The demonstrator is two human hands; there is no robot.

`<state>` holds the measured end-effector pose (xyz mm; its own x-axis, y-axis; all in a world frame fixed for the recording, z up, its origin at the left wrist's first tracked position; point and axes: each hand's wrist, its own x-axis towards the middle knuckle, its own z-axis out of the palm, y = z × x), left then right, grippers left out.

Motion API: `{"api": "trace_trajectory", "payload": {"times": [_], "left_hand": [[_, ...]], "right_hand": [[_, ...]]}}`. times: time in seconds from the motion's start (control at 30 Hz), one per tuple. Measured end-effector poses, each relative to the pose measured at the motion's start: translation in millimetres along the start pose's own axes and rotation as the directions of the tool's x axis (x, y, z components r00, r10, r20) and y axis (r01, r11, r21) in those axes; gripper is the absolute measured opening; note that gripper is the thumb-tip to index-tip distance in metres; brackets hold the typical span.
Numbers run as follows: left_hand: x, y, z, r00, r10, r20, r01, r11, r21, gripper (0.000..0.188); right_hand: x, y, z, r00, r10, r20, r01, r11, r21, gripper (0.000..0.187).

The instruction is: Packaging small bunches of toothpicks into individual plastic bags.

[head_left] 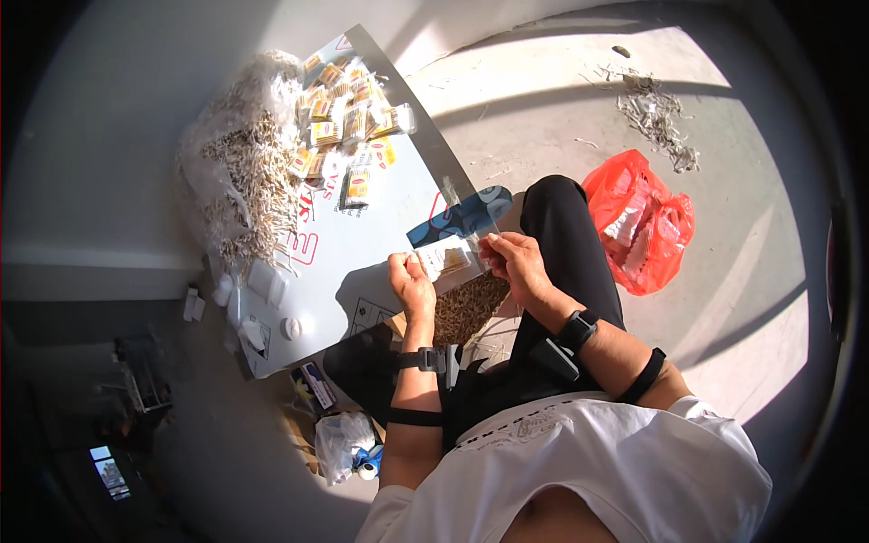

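Both my hands are over the near right edge of the pale board (362, 262). Between them is a clear plastic packet (445, 260) of thin sticks that look like cotton swabs. My left hand (414, 285) closes its fingers on the packet's left end. At the other end, my right hand (519, 265) pinches the clear film. Just beyond the packet lies a dark blue flat piece (462, 217). Farther back on the board are several similar filled packets (344, 118) with yellow-and-white labels. A large clear bag (240, 154) spills a heap of loose sticks at the left.
White plastic containers (265, 282) and a small round white item (291, 328) sit at the board's left end. More loose sticks (475, 308) lie below the board's near edge. A red plastic bag (638, 222) stands right of my knee, with scraps (656, 122) on the floor beyond.
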<state>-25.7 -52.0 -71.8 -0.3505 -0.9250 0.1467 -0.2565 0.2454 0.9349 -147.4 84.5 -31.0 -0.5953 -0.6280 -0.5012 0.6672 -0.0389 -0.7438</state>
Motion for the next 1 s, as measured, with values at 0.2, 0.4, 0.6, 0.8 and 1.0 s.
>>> {"api": "trace_trajectory", "payload": {"times": [0.2,0.4,0.6,0.8,1.0], "left_hand": [[16,3,-11,0.998,0.01,0.061,-0.047,0.775,0.63,0.017],[-3,35,-9,0.84,0.318,0.439,-0.539,0.579,0.611,0.058],[-23,40,0,0.769,0.131,0.626,-0.606,0.46,0.649,0.074],[-25,40,4,0.769,0.08,0.635,-0.599,0.437,0.671,0.075],[-26,46,5,0.754,0.047,0.655,-0.61,0.419,0.673,0.078]], "right_hand": [[6,6,-6,0.999,0.016,-0.05,-0.016,1.0,0.0,0.015],[15,11,-17,0.999,0.018,-0.033,-0.018,1.0,-0.007,0.015],[15,12,-15,0.999,0.021,-0.039,-0.022,1.0,-0.012,0.014],[15,11,-14,0.997,0.044,-0.059,-0.045,0.999,-0.009,0.014],[16,11,-13,0.998,0.046,-0.043,-0.046,0.999,0.003,0.014]]}}
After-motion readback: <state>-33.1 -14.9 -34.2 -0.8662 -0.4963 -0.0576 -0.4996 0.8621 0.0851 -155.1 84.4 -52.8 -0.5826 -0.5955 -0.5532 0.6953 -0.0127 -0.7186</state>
